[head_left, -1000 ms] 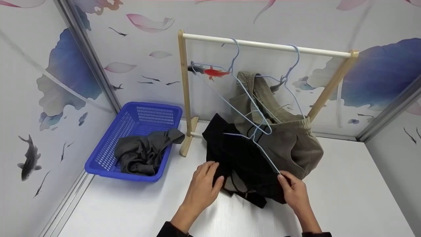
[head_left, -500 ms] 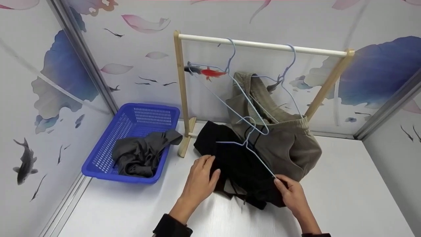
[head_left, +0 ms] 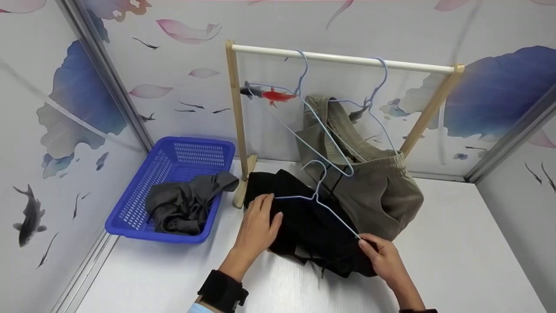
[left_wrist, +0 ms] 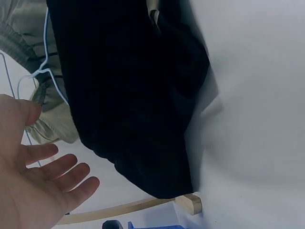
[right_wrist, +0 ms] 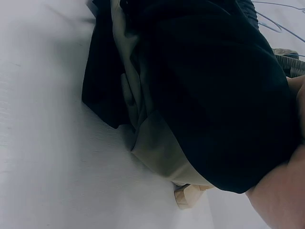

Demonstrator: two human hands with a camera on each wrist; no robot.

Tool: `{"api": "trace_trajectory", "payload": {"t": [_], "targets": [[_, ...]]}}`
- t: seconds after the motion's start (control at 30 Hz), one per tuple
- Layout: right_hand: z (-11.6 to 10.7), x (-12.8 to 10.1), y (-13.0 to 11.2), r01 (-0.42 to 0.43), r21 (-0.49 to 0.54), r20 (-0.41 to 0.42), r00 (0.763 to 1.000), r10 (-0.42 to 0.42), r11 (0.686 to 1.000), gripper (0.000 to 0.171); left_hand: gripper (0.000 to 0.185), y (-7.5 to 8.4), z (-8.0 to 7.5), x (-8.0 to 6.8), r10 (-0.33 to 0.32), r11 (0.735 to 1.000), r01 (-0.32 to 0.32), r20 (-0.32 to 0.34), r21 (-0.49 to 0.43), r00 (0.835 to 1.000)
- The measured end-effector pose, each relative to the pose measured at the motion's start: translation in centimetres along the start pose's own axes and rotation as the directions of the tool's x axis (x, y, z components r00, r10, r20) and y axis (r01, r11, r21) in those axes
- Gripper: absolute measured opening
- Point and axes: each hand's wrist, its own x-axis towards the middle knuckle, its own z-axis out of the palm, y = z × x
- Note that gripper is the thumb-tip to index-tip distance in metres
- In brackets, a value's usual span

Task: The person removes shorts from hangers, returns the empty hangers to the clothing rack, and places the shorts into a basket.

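A black garment [head_left: 304, 224] lies crumpled on the white table [head_left: 456, 265] in front of a wooden clothes rack [head_left: 343, 58]. A loose pale-blue wire hanger [head_left: 316, 198] lies across the garment. My left hand [head_left: 259, 219] lies flat, fingers straight, on the garment's left edge; in the left wrist view, the left hand [left_wrist: 43, 179] is spread beside the black garment [left_wrist: 133, 95]. My right hand [head_left: 377, 252] pinches the hanger's lower right end at the garment's right edge. The right wrist view shows the black garment [right_wrist: 214, 90] bunched against the right hand [right_wrist: 281, 195], with pale lining [right_wrist: 157, 143] showing underneath.
Khaki shorts [head_left: 378, 195] hang from a hanger on the rack, sagging onto the table right behind the black garment; an empty hanger [head_left: 299, 108] hangs beside them. A blue plastic basket [head_left: 173, 156] holding a grey garment [head_left: 182, 204] stands at the left, against the wall.
The black garment and the loose hanger have shifted left toward the rack's left post. My left hand slid up and left with them. My right hand has kept its pinch on the hanger's end.
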Motion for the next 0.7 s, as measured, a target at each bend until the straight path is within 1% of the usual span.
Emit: {"api": "trace_trajectory", "payload": {"t": [0.1,0.33,0.57,0.63,0.7], "targets": [[0.0,0.0,0.0,0.012,0.002,0.009,1.0,-0.012,1.0,0.014,0.05,-0.4,0.1,0.1,-0.031,1.0,0.031,0.015,-0.004,0.999],[-0.1,-0.2,0.5,0.044,0.03,0.043,0.998,-0.045,0.999,0.014,0.05,-1.4,0.5,0.3,-0.066,0.998,0.066,0.022,-0.025,0.998],[-0.3,-0.5,0.5,0.048,0.059,0.088,0.995,-0.053,0.997,0.015,0.052,-2.2,0.7,0.3,-0.152,0.986,0.157,0.1,-0.046,0.983],[-0.4,-0.5,0.6,0.048,0.065,0.1,0.994,-0.054,0.997,0.016,0.051,-2.4,0.7,0.3,-0.167,0.983,0.174,0.114,-0.051,0.979],[-0.5,-0.5,0.6,0.067,0.065,0.111,0.991,-0.074,0.996,0.016,0.049,-2.6,0.8,0.3,-0.181,0.981,0.189,0.126,-0.052,0.975]]}}
